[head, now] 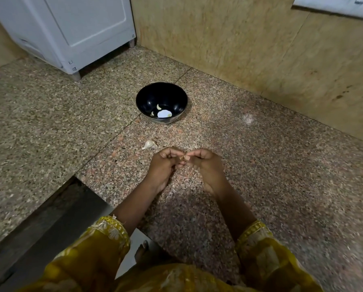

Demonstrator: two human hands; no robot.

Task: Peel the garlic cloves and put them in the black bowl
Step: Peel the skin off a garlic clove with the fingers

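On the speckled granite counter (260, 165), a round, glossy black bowl (146, 98) sits at the far centre, with pale, curved peeled cloves (158, 106) at its bottom. A papery, teardrop-shaped loose clove (149, 144) lies just beyond the hands. The left hand (162, 165) and right hand (207, 165) meet, fingers curled, pinching a small garlic clove (182, 158) between their fingertips.

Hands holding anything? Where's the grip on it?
One small garlic clove, pinched between the fingertips of both hands: left hand on its left end, right hand on its right end. Fingers hide most of it.
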